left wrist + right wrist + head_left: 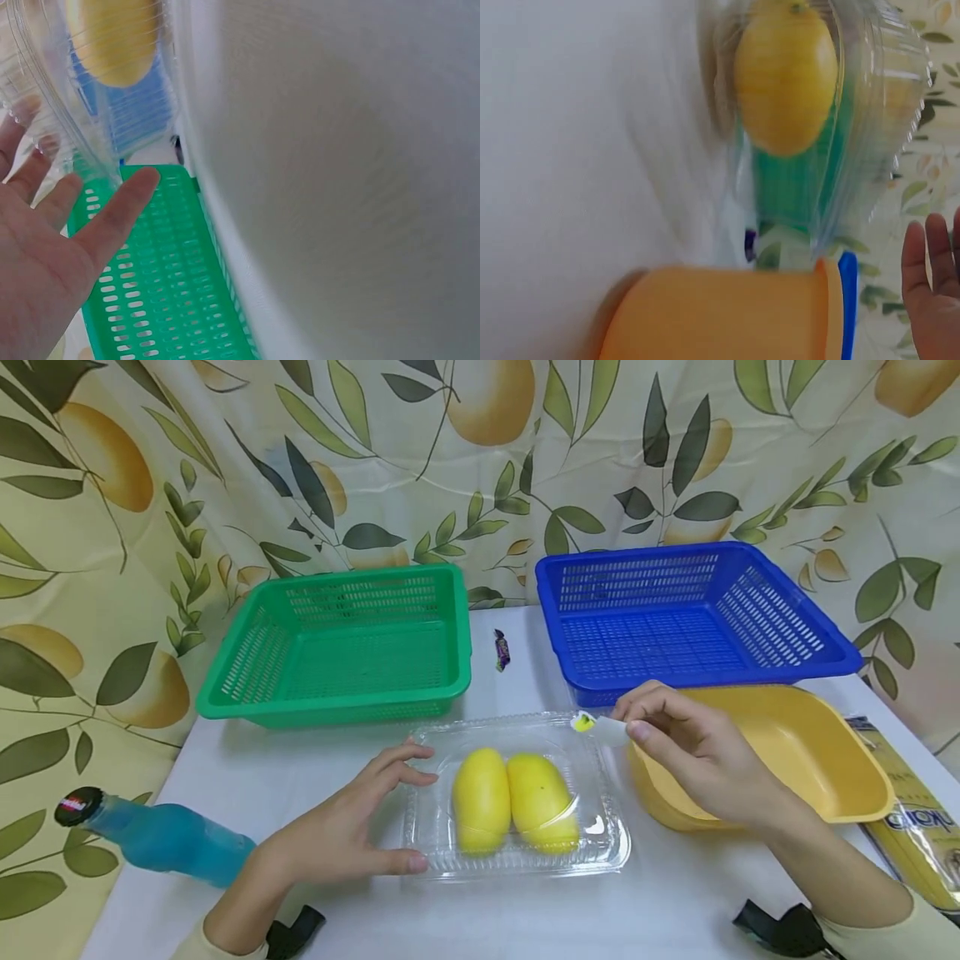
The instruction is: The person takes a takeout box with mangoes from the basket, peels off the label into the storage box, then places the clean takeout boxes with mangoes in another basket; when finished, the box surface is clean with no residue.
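A clear plastic clamshell box (517, 864) lies on the white table with two yellow mangoes (482, 802) inside. At its left edge my left hand (348, 827) spreads its fingers and thumb apart; whether they touch the plastic I cannot tell. The left wrist view shows that hand (52, 247) with fairly straight fingers beside the box (45, 67). Over the box's far right corner, my right hand (697, 756) pinches a whitish sticker (609, 732) with a yellow-green print between thumb and fingers. In the right wrist view only part of that hand (937, 292) shows, at the right border.
Behind the box stand a green basket (360, 706) and a blue basket (697, 681), with a small purple-wrapped candy (502, 650) between them. A yellow basin (780, 752) and a yellow packet (918, 827) are at right. A blue bottle (176, 839) lies at left.
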A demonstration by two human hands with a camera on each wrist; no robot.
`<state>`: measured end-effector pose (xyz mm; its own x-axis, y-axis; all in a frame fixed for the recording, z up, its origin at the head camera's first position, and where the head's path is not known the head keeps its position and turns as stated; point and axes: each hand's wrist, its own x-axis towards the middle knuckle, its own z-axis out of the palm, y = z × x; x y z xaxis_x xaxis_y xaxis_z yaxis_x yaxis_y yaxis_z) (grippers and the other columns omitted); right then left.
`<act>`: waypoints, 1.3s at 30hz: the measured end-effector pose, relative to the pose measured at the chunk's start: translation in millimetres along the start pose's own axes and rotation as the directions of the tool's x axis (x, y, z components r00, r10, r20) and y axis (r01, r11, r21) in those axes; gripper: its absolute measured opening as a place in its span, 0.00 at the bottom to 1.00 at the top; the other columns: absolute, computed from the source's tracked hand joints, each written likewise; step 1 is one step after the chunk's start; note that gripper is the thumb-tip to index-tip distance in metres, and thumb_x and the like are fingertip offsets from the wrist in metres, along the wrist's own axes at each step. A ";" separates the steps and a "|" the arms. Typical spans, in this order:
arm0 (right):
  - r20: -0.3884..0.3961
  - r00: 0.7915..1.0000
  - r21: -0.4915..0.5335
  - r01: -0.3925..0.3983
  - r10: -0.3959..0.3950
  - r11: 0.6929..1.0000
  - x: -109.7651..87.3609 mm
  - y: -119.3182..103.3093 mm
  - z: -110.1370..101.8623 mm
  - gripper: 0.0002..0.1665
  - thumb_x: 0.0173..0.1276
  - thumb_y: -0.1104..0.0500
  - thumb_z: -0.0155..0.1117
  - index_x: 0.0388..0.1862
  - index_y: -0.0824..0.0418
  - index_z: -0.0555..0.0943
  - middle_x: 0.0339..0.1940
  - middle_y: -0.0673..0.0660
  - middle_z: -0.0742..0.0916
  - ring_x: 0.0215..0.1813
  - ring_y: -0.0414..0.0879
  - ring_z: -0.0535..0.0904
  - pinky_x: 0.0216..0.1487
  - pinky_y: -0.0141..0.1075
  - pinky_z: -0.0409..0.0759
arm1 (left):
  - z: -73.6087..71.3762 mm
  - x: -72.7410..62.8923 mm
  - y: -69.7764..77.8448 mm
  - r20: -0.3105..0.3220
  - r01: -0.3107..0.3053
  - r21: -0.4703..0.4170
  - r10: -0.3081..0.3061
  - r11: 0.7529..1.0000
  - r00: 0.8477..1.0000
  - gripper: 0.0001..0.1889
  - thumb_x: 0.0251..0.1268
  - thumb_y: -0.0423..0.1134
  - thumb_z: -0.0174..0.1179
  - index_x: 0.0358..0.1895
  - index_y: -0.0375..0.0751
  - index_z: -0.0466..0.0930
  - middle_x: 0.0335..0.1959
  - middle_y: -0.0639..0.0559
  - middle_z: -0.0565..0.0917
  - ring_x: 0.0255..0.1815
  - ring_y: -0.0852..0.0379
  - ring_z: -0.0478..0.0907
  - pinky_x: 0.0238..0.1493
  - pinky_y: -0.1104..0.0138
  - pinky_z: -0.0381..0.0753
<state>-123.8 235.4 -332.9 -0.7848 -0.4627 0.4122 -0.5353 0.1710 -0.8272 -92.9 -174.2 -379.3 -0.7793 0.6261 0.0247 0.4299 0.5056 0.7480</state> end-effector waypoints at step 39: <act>0.025 0.966 -0.497 -0.212 0.258 0.842 -42.6 52.4 -90.5 0.14 0.66 0.68 0.72 0.38 0.47 0.84 0.38 0.47 0.87 0.44 0.33 0.79 0.46 0.19 0.76 | 3.5 0.3 4.5 0.005 0.010 0.047 -0.010 0.999 1.000 0.37 0.58 0.60 0.74 0.70 0.63 0.67 0.82 0.64 0.53 0.86 0.55 0.39 0.76 0.40 0.61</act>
<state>-146.7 342.9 -359.3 -0.8883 -0.4246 0.1751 -0.4393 0.6740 -0.5940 -89.6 -169.7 -378.2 -0.7816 0.6237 0.0140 0.4430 0.5391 0.7163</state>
